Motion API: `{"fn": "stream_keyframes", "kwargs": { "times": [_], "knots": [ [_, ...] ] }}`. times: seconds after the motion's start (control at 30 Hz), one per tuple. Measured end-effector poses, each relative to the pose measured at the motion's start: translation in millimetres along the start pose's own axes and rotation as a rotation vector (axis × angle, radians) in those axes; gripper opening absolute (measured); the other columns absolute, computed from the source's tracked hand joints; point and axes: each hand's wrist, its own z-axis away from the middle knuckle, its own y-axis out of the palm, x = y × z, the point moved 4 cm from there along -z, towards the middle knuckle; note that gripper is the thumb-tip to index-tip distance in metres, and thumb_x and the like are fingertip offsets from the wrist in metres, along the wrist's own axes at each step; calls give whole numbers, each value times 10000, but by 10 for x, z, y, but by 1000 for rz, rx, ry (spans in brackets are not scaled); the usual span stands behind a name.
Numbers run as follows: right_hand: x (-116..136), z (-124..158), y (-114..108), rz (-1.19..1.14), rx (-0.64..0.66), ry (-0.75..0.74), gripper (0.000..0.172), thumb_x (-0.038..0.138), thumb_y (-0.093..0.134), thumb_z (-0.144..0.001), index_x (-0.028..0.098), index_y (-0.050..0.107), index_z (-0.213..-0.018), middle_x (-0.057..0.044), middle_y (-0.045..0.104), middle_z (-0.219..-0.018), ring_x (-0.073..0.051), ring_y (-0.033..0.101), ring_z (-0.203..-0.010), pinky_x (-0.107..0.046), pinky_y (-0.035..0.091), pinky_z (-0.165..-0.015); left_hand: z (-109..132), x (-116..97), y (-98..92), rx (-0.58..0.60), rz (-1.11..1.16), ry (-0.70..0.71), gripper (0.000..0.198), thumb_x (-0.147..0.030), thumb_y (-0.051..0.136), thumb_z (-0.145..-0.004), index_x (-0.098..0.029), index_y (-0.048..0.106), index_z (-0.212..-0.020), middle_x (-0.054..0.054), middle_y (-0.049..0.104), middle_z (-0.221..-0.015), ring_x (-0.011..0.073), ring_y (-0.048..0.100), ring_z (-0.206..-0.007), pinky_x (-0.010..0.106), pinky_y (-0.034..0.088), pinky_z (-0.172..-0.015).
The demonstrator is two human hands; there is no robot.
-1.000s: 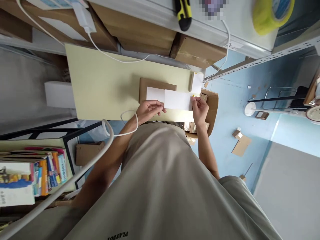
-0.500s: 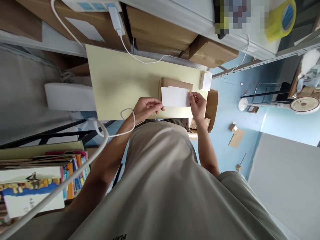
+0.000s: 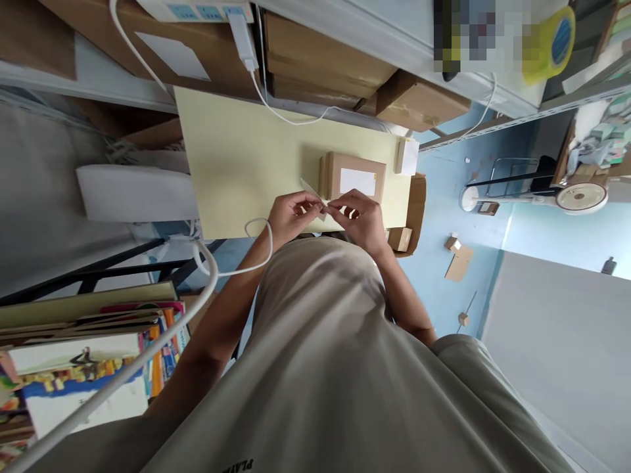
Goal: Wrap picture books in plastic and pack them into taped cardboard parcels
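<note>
A thin white paper slip (image 3: 310, 188) stands tilted, seen almost edge-on, between my hands above the table's near edge. My left hand (image 3: 290, 215) pinches it from the left, fingers bent. My right hand (image 3: 362, 221) meets it from the other side, thumb and index finger closed at the same edge. The fingertips nearly touch and hide that part of the slip. Just beyond my right hand, a brown cardboard box (image 3: 335, 167) lies on the table with a white label (image 3: 355, 182) on top, marked by a small yellow spot.
The pale yellow table (image 3: 236, 144) carries a small white box (image 3: 407, 156) at its right end. Cardboard boxes (image 3: 325, 62) and a power strip (image 3: 197, 12) line the back. An open carton (image 3: 418, 210) stands past the right edge. A white cable (image 3: 259, 263) loops by my left wrist.
The white slip has turned from facing up to nearly edge-on and moved left. My right hand has come left to meet my left hand, uncovering the labelled box.
</note>
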Motion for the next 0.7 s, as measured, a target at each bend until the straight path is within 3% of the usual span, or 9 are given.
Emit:
{"fn": "stream_keyframes", "kwargs": {
  "times": [0.13, 0.3, 0.47, 0.57, 0.7],
  "knots": [
    [115, 28, 64, 80, -8, 29, 336, 575, 785, -1073, 277, 874, -945, -46, 787, -1022, -162, 680, -755, -336, 589, -756, 14, -10, -23, 13, -77, 1, 273, -488, 745, -880, -221, 800, -880, 69, 843, -907, 176, 697, -753, 282, 492, -639],
    [47, 3, 138, 147, 19, 48, 270, 439, 722, -1107, 251, 823, -942, -47, 776, -1049, -157, 693, -764, -329, 583, -787, 19, 18, -26, 34, -109, 30, 205, -431, 744, -884, -235, 798, -856, 52, 830, -884, 187, 713, -758, 301, 519, -682],
    [-134, 5, 8, 51, -108, 102, 200, 373, 673, -1073, 241, 753, -946, -40, 759, -1008, -160, 713, -796, -321, 606, -779, -83, 281, -204, -124, -410, -72, 59, -270, 799, -804, -250, 749, -780, 18, 820, -844, 221, 738, -790, 349, 548, -820],
    [-231, 40, -221, -76, -282, 153, 256, 483, 671, -1065, 253, 720, -963, -30, 731, -924, -169, 713, -758, -312, 593, -665, -159, 559, -568, -275, -587, -212, 37, -255, 794, -830, -252, 757, -829, 26, 839, -903, 256, 776, -906, 364, 548, -893],
    [-233, 102, -402, -161, -491, 176, 372, 624, 644, -1083, 279, 675, -947, -1, 637, -776, -178, 708, -667, -307, 542, -555, -114, 913, -1530, -615, -745, -465, 175, -336, 675, -987, -191, 766, -1027, 86, 856, -1061, 287, 769, -1095, 386, 552, -955]
  ]
}}
